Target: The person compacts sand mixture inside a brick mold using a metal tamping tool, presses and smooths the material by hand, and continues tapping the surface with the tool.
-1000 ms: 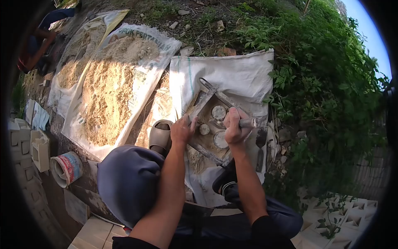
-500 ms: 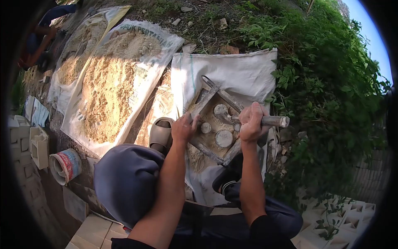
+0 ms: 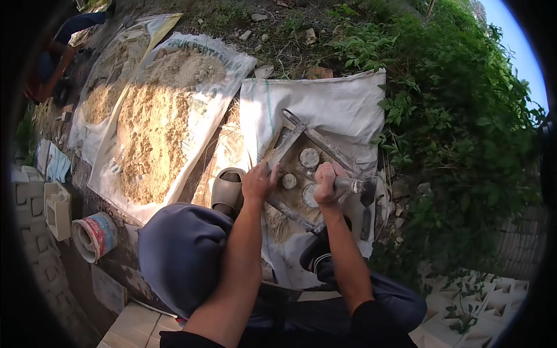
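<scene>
A square mould frame [image 3: 293, 213] with worn grey bars lies on a white woven sack [image 3: 325, 95]. Inside it, pale sandy mix surrounds round pieces, among them an upper disc [image 3: 309, 157] and a small disc [image 3: 289, 181]. My left hand [image 3: 259, 181] grips the frame's left corner, its fingers partly hidden. In a closed fist, my right hand [image 3: 329, 182] holds a thick rod-like tool [image 3: 351, 185] over the frame's right side; its working end is mostly hidden. A larger disc [image 3: 309, 195] shows partly beside that fist. A dark trowel [image 3: 366, 197] lies right of the frame.
Sacks heaped with sandy material [image 3: 154, 127] lie to the left. A sandal [image 3: 227, 191] on my foot stands close to the frame. A bucket [image 3: 94, 236] and pale blocks [image 3: 57, 210] are at lower left. Bushes [image 3: 452, 127] border the right. Another person [image 3: 58, 55] is at upper left.
My right hand has moved left and downward with the rod-like tool, whose outer end now tilts toward me. The dark trowel now shows more fully. My left hand stays on the frame.
</scene>
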Motion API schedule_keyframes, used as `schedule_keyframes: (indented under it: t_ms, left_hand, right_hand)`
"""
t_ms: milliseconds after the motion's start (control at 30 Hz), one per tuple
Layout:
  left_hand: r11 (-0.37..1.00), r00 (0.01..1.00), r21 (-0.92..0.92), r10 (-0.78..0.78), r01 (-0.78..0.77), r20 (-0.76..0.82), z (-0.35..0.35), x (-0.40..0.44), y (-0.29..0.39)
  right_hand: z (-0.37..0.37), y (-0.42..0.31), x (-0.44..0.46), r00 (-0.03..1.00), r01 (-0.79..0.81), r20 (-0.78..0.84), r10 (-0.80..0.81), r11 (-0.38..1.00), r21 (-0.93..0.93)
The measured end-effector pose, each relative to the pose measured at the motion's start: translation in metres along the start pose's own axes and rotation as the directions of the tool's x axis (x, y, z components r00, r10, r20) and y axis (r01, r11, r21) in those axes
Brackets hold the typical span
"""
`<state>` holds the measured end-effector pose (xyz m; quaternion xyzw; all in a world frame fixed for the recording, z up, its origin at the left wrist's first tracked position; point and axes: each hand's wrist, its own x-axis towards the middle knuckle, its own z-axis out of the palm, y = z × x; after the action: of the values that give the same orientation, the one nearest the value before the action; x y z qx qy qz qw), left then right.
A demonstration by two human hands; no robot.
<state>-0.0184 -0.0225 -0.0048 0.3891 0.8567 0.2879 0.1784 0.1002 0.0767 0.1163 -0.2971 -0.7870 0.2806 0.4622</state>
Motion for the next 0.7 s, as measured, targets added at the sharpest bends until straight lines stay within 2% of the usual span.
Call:
schedule_keyframes:
  t_ms: [33,100,133,167,233,300,367,500,567,633,700]
  left_hand:
    - [1.000,1.000,0.001,0.004,-0.004,-0.023,0.000,0.001,0.003]
    - [1.000,0.999,-0.017,0.009,-0.010,-0.038,-0.001,0.001,0.003]
    - [0.999,0.999,-0.028,0.015,-0.016,-0.038,0.000,0.001,0.003]
    - [0.999,0.999,-0.029,0.013,-0.014,-0.037,0.002,0.002,0.002]
    - [0.999,0.997,-0.037,0.034,-0.037,-0.070,0.001,0.000,0.000]
    - [0.999,0.998,-0.027,0.027,-0.029,-0.056,0.004,0.002,-0.002]
    - [0.999,0.998,-0.020,0.042,-0.043,-0.047,0.003,0.001,-0.002]
    - [1.000,1.000,0.019,-0.017,0.017,0.006,0.002,0.002,0.000]
    - [0.999,0.999,0.025,-0.026,0.025,0.019,0.003,0.004,0.000]
    - [1.000,0.998,0.017,-0.024,0.023,0.062,-0.001,0.004,0.000]
    - [0.999,0.998,0.021,-0.025,0.024,0.056,-0.003,0.003,0.001]
  right_hand:
    - [0.002,0.000,0.002,1.000,0.013,-0.005,-0.013,1.000,-0.004]
    - [0.006,-0.006,0.005,0.998,-0.047,0.047,0.042,0.993,0.111]
    - [0.007,-0.002,0.005,0.976,-0.218,0.052,0.212,0.949,0.228]
    - [0.003,-0.003,0.007,0.976,-0.219,0.054,0.212,0.949,0.227]
    - [-0.008,-0.026,0.021,0.905,-0.364,-0.019,0.426,0.794,0.488]
    - [-0.007,-0.028,0.018,0.916,-0.317,-0.068,0.396,0.815,0.485]
    - [0.004,-0.007,-0.005,0.864,-0.382,-0.109,0.491,0.782,0.494]
    - [0.007,-0.009,0.006,0.900,-0.367,-0.057,0.432,0.822,0.435]
    - [-0.002,-0.021,0.017,0.871,-0.420,-0.044,0.489,0.788,0.451]
    - [-0.007,-0.034,0.024,0.856,-0.368,-0.163,0.491,0.800,0.475]
    - [0.001,-0.034,0.017,0.819,-0.403,-0.189,0.542,0.778,0.481]
